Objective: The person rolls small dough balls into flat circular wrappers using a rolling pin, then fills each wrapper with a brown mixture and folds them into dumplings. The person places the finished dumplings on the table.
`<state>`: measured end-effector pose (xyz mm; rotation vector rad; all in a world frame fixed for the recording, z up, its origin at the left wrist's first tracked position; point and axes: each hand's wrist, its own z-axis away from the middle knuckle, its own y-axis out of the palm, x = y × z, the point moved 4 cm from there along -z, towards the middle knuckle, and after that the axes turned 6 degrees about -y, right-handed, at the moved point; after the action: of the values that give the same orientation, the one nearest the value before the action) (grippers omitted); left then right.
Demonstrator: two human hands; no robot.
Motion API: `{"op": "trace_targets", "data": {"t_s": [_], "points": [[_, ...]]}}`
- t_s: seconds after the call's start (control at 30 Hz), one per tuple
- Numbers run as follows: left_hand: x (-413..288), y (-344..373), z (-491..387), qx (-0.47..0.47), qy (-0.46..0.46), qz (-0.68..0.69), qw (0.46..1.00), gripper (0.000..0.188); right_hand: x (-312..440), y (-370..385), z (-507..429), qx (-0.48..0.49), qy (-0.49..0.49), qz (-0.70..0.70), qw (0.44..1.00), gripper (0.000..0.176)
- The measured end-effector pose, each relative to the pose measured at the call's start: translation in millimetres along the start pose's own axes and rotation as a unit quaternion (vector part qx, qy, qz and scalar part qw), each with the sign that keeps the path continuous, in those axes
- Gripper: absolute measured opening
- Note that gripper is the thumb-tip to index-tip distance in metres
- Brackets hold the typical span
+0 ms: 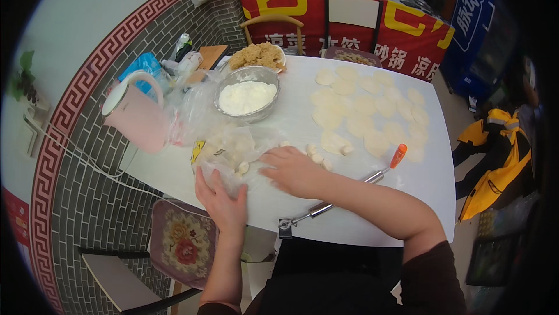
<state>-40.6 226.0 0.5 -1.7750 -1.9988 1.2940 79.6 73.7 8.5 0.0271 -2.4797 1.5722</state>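
My left hand (225, 203) has its fingers spread around the near edge of a clear plastic bag (257, 138), with film between thumb and fingers. Pale dough pieces (243, 167) lie inside and at the mouth of the bag. My right hand (295, 173) is palm down and slightly blurred beside the bag's mouth, its fingertips partly hidden. Several small dough lumps (316, 157) sit just beyond it. Under my right forearm lies a metal roller (371, 178) with an orange handle (398, 156), its other end at a black clamp (285, 227) on the table edge.
Flat round dough wrappers (367, 105) cover the table's right half. A metal bowl of flour (247, 96) stands beyond the bag, with a plate of brownish filling (257, 56) behind it. On the left are a pink electric kettle (137, 116) and its white cable (144, 189).
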Motion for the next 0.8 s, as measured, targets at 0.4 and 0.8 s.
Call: {"op": "trace_targets", "data": {"t_s": [0.4,0.8], "points": [[-51,31,-48,0.139,0.266,0.073,0.951,0.050,-10,-19,19,0.062,0.053,0.036,0.996,0.024],[-4,84,-62,0.108,0.224,-0.072,0.966,0.032,-39,29,25,0.084,0.109,0.059,0.989,0.020]]}}
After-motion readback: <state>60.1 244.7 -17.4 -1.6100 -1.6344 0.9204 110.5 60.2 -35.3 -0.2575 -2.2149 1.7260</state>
